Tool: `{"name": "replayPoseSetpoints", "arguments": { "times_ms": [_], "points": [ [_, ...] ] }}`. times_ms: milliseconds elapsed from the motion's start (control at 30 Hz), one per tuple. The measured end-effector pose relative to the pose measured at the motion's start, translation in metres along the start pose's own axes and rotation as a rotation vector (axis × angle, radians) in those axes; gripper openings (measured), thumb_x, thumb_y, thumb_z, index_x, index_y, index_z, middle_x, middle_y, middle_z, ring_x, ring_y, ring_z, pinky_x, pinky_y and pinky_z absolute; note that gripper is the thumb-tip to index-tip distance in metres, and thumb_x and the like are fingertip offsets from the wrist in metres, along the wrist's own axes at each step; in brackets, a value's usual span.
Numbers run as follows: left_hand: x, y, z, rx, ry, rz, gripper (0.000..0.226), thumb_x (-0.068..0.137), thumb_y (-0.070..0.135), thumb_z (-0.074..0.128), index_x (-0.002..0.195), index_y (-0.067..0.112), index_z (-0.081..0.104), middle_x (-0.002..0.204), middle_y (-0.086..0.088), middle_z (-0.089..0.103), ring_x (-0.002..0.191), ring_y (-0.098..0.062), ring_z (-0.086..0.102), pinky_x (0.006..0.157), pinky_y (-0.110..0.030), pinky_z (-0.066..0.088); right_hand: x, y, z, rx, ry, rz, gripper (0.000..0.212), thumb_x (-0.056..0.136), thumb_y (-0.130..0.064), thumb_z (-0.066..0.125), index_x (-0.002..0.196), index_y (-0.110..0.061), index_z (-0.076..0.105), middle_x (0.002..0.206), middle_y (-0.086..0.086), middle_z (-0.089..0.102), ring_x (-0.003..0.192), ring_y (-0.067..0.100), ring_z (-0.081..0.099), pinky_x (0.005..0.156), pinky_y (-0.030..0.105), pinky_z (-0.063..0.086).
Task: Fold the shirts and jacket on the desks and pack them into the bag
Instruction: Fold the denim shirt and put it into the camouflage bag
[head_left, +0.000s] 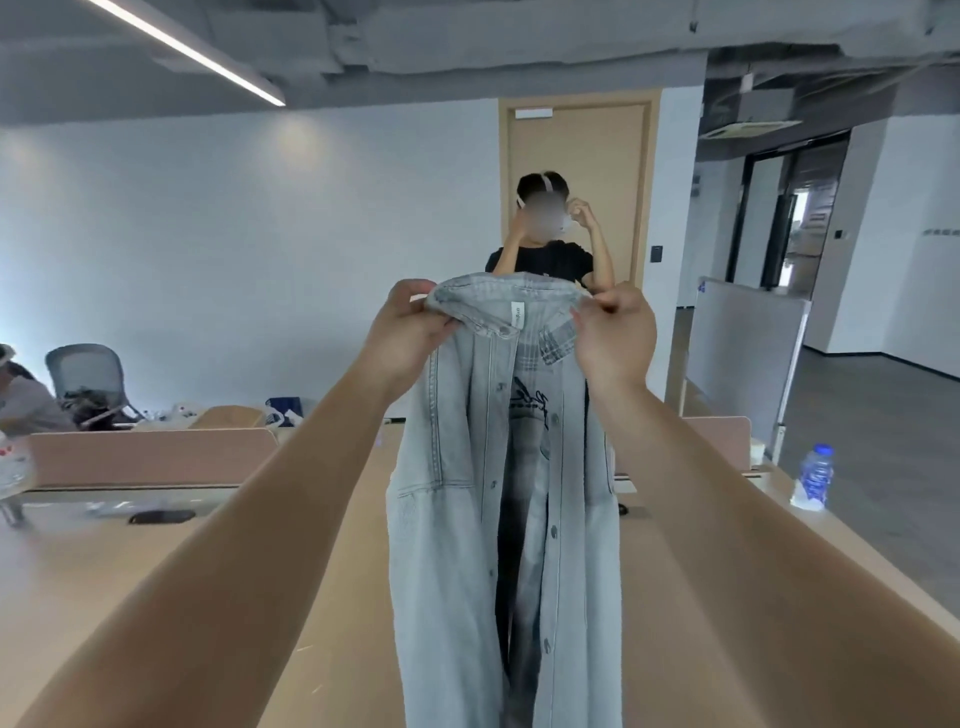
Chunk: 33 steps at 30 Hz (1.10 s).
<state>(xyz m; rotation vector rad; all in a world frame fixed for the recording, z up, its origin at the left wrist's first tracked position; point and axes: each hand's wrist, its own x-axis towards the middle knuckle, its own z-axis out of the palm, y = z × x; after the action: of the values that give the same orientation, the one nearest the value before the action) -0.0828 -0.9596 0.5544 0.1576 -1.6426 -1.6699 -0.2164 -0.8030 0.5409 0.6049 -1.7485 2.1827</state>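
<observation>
A light blue denim jacket hangs in the air in front of me, unbuttoned, its inside facing me with a white label at the collar. My left hand pinches the collar's left end. My right hand pinches its right end. Both arms are stretched out forward above the wooden desk. The jacket's lower part runs out of the frame at the bottom. No bag and no shirts show in this view.
A person in a black T-shirt stands behind the jacket, before a door. A water bottle stands on the desk at the right. Pink dividers cross the desk; a dark phone lies at the left. A seated person is at far left.
</observation>
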Motion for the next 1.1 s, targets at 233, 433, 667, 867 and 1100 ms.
{"name": "replayPoseSetpoints", "arguments": {
  "times_ms": [233, 433, 667, 867, 1100],
  "points": [
    [0.065, -0.052, -0.047, 0.074, -0.028, -0.088, 0.021, 0.087, -0.007, 0.059, 0.102, 0.006, 0.052, 0.106, -0.017, 0.063, 0.107, -0.03, 0.065, 0.099, -0.035, 0.052, 0.018, 0.059, 0.071, -0.148, -0.054, -0.019, 0.022, 0.087, 0.0, 0.05, 0.071, -0.014, 0.047, 0.089, 0.016, 0.066, 0.072, 0.025, 0.059, 0.059, 0.029, 0.041],
    [0.118, -0.184, -0.107, 0.276, -0.142, -0.339, 0.027, 0.079, -0.006, 0.07, 0.103, 0.002, 0.061, 0.111, -0.028, 0.065, 0.103, -0.037, 0.067, 0.095, -0.043, 0.056, 0.032, 0.193, 0.127, -0.464, -0.141, 0.29, 0.016, 0.089, -0.002, 0.057, 0.077, -0.014, 0.055, 0.079, 0.008, 0.064, 0.073, 0.023, 0.065, 0.054, 0.031, 0.05],
    [0.135, -0.323, -0.139, 0.602, -0.268, -0.517, 0.008, 0.089, 0.007, 0.069, 0.097, 0.006, 0.067, 0.089, -0.015, 0.07, 0.068, -0.019, 0.062, 0.057, -0.022, 0.051, 0.011, 0.305, 0.119, -0.855, -0.388, 0.332, 0.011, 0.092, -0.012, 0.065, 0.091, -0.015, 0.055, 0.073, -0.01, 0.056, 0.064, 0.006, 0.055, 0.052, 0.025, 0.036],
    [0.146, -0.367, -0.136, 0.619, -0.2, -0.63, 0.023, 0.092, -0.006, 0.055, 0.071, 0.005, 0.054, 0.064, -0.012, 0.059, 0.052, -0.019, 0.064, 0.046, -0.022, 0.045, 0.03, 0.345, 0.109, -1.052, -0.566, 0.287, 0.018, 0.086, -0.006, 0.053, 0.075, -0.018, 0.061, 0.067, -0.004, 0.064, 0.066, 0.018, 0.067, 0.063, 0.031, 0.048],
    [0.162, -0.409, -0.125, 0.709, -0.164, -0.796, 0.024, 0.088, 0.001, 0.065, 0.066, 0.008, 0.058, 0.052, -0.005, 0.056, 0.045, -0.016, 0.055, 0.049, -0.028, 0.05, 0.063, 0.397, 0.114, -1.008, -0.732, 0.422, 0.015, 0.088, -0.015, 0.055, 0.074, -0.018, 0.051, 0.062, 0.001, 0.056, 0.053, 0.021, 0.058, 0.052, 0.027, 0.043]
  ]
}}
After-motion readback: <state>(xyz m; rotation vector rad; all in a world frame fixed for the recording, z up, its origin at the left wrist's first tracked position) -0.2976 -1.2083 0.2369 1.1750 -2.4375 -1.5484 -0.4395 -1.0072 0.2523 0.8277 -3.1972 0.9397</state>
